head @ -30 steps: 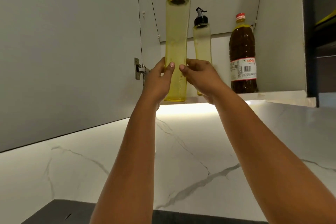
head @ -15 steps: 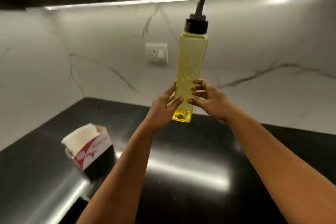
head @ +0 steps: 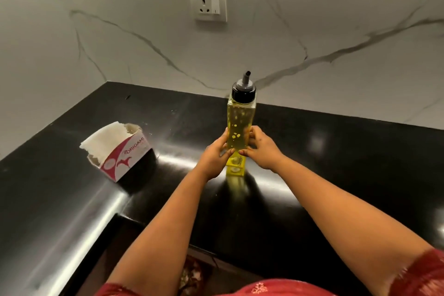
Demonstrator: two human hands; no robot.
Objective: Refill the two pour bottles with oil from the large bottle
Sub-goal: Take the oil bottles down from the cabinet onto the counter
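On glossy black countertop (head: 336, 163), mid-frame: tall square-section clear plastic pour bottle (head: 239, 127), yellow oil inside, black cap w/ spout. Long axis upright, spout toward marble wall. Left hand (head: 214, 154) & right hand (head: 263, 149) clasp its lower body, fingers curled round it.

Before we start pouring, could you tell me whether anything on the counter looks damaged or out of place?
Only the tissue box: its top is torn open raggedly and it sits skewed on the counter. The pour bottle stands upright, capped.

Upright yellow pour bottle (head: 240, 122), black-capped, on counter
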